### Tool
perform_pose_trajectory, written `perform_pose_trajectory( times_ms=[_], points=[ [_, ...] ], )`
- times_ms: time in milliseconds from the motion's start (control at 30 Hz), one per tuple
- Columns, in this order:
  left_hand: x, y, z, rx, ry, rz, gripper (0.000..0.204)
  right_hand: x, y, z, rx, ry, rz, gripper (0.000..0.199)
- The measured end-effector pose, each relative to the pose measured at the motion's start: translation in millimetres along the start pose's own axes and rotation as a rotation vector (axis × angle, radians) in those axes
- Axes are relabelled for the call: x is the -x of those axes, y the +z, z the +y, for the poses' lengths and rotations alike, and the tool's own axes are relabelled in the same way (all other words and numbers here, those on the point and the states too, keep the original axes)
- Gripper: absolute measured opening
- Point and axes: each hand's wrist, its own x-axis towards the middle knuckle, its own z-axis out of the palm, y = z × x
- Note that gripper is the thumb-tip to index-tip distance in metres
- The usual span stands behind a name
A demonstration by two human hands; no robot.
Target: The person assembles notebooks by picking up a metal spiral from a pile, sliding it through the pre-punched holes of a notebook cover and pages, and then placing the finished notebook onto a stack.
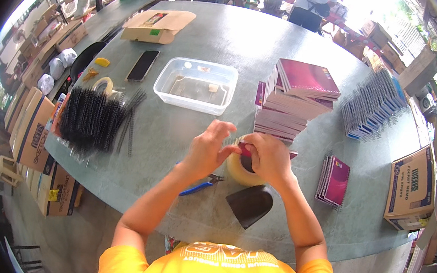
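Observation:
Over the near middle of the table, my right hand [271,156] is closed on a small maroon-covered notebook [249,149], which its fingers mostly hide. My left hand [207,148] is at the notebook's left side, thumb and forefinger apart, the thumb tip close to the notebook's edge. Directly beneath the hands lies a wide roll of clear tape [237,173]. Blue-handled pliers [196,188] rest left of the roll, partly behind my left forearm. A black piece with one rounded end [250,205] lies nearer to me. Beyond my right hand rises an uneven stack of maroon notebooks [289,107].
Spiral-bound maroon notebooks [334,180] sit at right, with a long row of bound notebooks [373,106] beyond and a cardboard box [410,189]. Leftward are black binding coils [93,122], a tape roll [103,85], a phone [143,65], a clear plastic container [194,105] and folded cardboard [158,25].

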Motion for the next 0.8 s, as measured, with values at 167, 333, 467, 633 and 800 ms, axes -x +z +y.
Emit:
perform_pose_trajectory(
  times_ms=[167,333,467,633,800],
  points=[
    [-5.6,-31.3,6.9,0.122,-0.180,-0.333,0.015,-2.3,8.2,-5.0,0.004,-0.100,0.062,0.010],
    [-9.0,-36.2,-8.5,-0.035,-0.273,-0.366,0.018,-0.9,8.5,-9.7,-0.055,0.061,0.084,0.016],
    [-12.0,-27.7,2.3,0.043,-0.179,-0.177,0.013,0.9,9.6,-5.4,-0.016,-0.009,0.093,0.014],
    [-3.4,-21.2,7.1,-0.358,0.232,-0.040,0.018,0.5,10.0,-5.0,-0.151,0.045,0.070,0.012],
    [72.7,45.4,53.5,-0.244,-0.073,-0.627,0.049,1.6,13.4,0.3,-0.108,0.007,0.201,0.018]
  ],
)
